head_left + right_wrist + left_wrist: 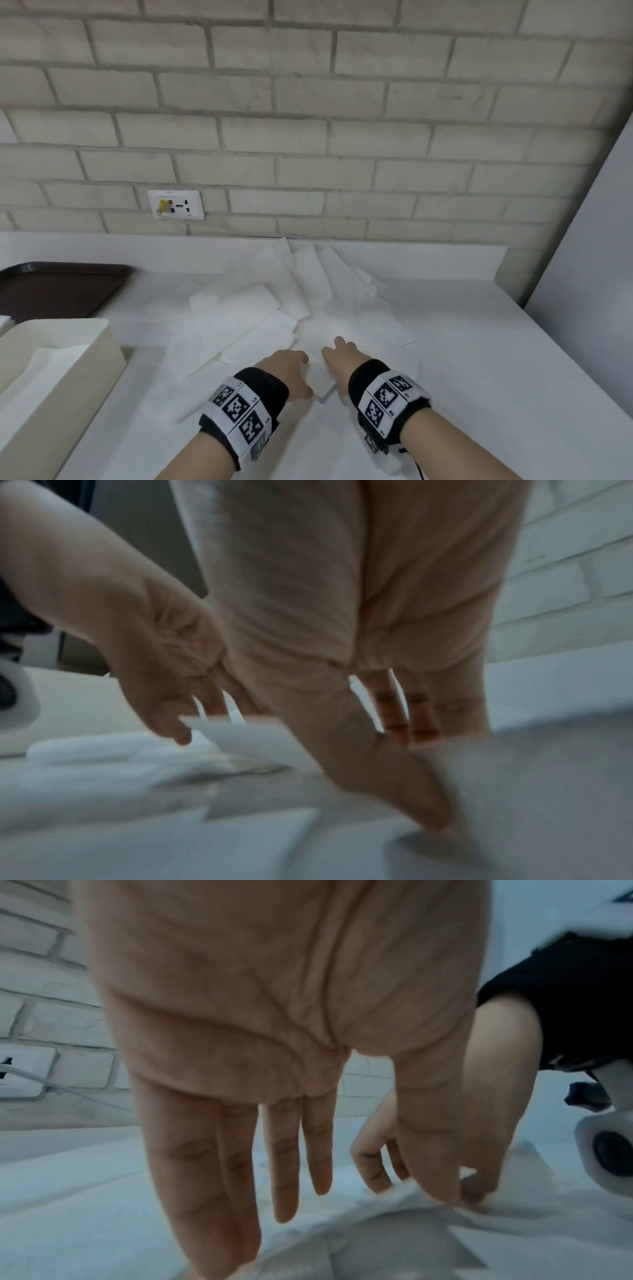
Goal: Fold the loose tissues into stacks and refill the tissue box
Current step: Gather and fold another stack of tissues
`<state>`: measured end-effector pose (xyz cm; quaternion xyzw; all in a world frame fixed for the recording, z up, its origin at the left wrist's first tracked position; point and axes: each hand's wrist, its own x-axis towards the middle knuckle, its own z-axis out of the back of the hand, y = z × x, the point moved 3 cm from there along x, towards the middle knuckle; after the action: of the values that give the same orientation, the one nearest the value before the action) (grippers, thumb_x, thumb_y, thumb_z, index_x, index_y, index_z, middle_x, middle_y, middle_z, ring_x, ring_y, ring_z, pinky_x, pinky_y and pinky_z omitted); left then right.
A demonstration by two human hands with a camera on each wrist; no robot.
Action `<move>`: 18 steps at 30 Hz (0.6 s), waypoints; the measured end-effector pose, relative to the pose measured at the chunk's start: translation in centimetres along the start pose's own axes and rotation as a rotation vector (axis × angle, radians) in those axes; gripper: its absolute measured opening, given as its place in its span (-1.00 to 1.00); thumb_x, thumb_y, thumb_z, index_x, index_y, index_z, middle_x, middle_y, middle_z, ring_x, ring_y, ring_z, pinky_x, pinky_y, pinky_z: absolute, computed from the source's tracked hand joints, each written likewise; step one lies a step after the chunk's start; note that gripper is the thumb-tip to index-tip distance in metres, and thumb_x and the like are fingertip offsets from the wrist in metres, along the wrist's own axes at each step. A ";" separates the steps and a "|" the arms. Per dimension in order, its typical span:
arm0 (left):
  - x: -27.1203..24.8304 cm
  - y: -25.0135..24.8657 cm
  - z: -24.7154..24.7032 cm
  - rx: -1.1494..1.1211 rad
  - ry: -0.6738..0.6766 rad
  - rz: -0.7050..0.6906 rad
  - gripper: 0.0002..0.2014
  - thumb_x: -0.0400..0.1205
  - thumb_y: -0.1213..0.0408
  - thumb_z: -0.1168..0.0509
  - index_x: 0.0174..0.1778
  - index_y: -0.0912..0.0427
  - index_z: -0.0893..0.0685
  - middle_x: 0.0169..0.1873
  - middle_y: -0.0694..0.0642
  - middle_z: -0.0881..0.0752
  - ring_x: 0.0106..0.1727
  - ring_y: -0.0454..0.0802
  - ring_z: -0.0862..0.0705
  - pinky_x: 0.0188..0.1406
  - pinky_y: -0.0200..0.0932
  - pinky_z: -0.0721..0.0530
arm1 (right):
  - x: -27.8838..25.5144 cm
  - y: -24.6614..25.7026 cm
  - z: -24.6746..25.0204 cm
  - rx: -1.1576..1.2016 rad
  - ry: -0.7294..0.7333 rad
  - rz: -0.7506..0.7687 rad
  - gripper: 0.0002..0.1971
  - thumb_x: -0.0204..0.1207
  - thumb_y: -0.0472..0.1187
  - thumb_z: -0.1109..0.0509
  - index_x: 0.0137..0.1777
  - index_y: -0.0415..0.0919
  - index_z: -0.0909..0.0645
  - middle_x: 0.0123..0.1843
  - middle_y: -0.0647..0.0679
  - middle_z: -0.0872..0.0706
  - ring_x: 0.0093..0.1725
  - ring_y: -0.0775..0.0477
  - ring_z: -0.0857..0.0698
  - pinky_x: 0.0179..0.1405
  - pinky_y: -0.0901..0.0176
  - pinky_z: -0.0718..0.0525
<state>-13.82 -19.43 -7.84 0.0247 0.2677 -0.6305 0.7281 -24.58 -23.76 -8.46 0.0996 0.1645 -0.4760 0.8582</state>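
Tissues (274,308): white folded sheets, strewn in overlapping pile right of box. Box (58,370): cream, open-topped, white tissue inside, lying at pile's left.

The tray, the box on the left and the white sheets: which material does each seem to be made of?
Tray: likely plastic, dark brown, with a smooth raised rim and a faint sheen.
Box: cream, matte, with thick rounded walls; probably plastic, though I cannot be sure.
White sheets: soft tissue paper, thin, matte, folded and limp where they overlap.
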 end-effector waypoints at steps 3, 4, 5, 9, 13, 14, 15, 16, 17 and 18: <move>0.4 -0.3 -0.3 0.012 -0.002 0.000 -0.31 0.56 0.06 -0.31 0.59 -0.01 -0.17 0.49 0.02 -0.42 0.40 0.00 -0.50 0.26 -0.17 -0.50 | 0.0 -0.1 0.3 -0.044 -0.020 -0.026 -0.64 0.54 -0.47 -0.22 0.34 -0.39 -0.39 0.39 -0.27 -0.33 0.38 -0.26 -0.39 0.21 0.03 -0.50; 0.5 -0.4 -0.5 0.017 -0.005 -0.005 -0.28 0.55 0.03 -0.31 0.60 -0.02 -0.14 0.49 0.03 -0.42 0.40 0.02 -0.50 0.27 -0.16 -0.50 | -0.1 -0.2 0.5 -0.051 -0.032 -0.024 -0.67 0.55 -0.46 -0.21 0.31 -0.39 -0.43 0.37 -0.27 -0.38 0.35 -0.26 -0.45 0.22 0.04 -0.51; 0.6 -0.5 -0.6 0.020 -0.012 -0.014 -0.24 0.54 -0.01 -0.32 0.61 -0.03 -0.10 0.49 0.04 -0.42 0.41 0.03 -0.49 0.28 -0.14 -0.50 | -0.2 -0.2 0.8 -0.056 -0.057 -0.021 -0.70 0.55 -0.44 -0.21 0.28 -0.38 -0.46 0.33 -0.27 -0.45 0.31 -0.27 -0.52 0.19 0.04 -0.53; 1.1 -1.1 -0.7 0.001 -0.114 -0.046 -0.36 0.60 0.00 -0.25 0.57 -0.11 -0.15 0.37 0.13 -0.50 0.32 0.08 -0.55 0.18 -0.09 -0.54 | -0.9 0.0 2.4 -0.039 -0.281 0.034 -0.75 0.56 -0.34 -0.22 0.21 -0.22 -0.53 0.21 -0.16 -0.62 0.20 -0.20 -0.63 0.08 0.05 -0.51; 1.3 -1.4 0.2 -0.068 -0.284 -0.057 -0.64 0.72 0.05 -0.04 0.43 -0.10 -0.45 0.23 0.09 -0.64 0.22 0.06 -0.62 0.08 -0.12 -0.55 | -1.6 0.2 3.7 0.004 -0.460 0.109 -0.74 0.57 -0.35 -0.16 0.21 -0.18 -0.53 0.17 -0.11 -0.64 0.18 -0.18 -0.62 0.00 0.08 -0.49; 1.3 -1.3 0.4 -0.095 -0.320 -0.056 -0.65 0.73 0.05 -0.01 0.40 -0.10 -0.49 0.23 0.08 -0.65 0.23 0.07 -0.62 0.09 -0.12 -0.55 | -1.8 0.0 3.9 0.004 -0.471 0.123 -0.72 0.56 -0.35 -0.16 0.23 -0.17 -0.51 0.17 -0.10 -0.64 0.19 -0.17 -0.61 0.01 0.07 -0.49; 1.1 -1.2 0.7 -0.121 -0.351 -0.057 -0.66 0.74 0.06 0.00 0.37 -0.08 -0.52 0.22 0.08 -0.66 0.22 0.08 -0.62 0.10 -0.11 -0.55 | -1.9 -0.2 4.1 0.000 -0.463 0.134 -0.70 0.54 -0.35 -0.19 0.26 -0.16 -0.49 0.19 -0.09 -0.63 0.20 -0.17 -0.61 0.01 0.07 -0.49; 1.0 -1.1 1.0 -0.139 -0.379 -0.060 -0.67 0.74 0.07 0.01 0.33 -0.04 -0.55 0.19 0.09 -0.68 0.21 0.10 -0.62 0.09 -0.11 -0.55 | -2.1 -0.5 4.2 -0.002 -0.451 0.145 -0.66 0.52 -0.36 -0.21 0.29 -0.14 -0.47 0.21 -0.08 -0.61 0.21 -0.16 -0.60 0.01 0.07 -0.48; 0.9 -0.9 1.2 -0.150 -0.402 -0.066 -0.67 0.74 0.09 0.01 0.30 0.01 -0.57 0.16 0.12 -0.69 0.19 0.11 -0.63 0.08 -0.10 -0.56 | -2.2 -0.8 4.2 0.005 -0.446 0.149 -0.62 0.50 -0.38 -0.22 0.31 -0.12 -0.45 0.22 -0.06 -0.60 0.20 -0.15 -0.60 -0.03 0.08 -0.45; 1.0 -0.8 1.4 -0.170 -0.422 -0.074 -0.68 0.74 0.12 0.00 0.28 0.07 -0.58 0.15 0.14 -0.70 0.18 0.13 -0.62 0.08 -0.10 -0.56 | -2.4 -1.1 4.2 0.020 -0.455 0.150 -0.59 0.48 -0.41 -0.21 0.31 -0.10 -0.44 0.23 -0.04 -0.59 0.18 -0.15 -0.61 -0.07 0.10 -0.43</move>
<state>-14.01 -20.99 -6.81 -0.1788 0.1624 -0.6230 0.7439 -25.92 -23.88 -3.68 0.0100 -0.0456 -0.4228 0.9050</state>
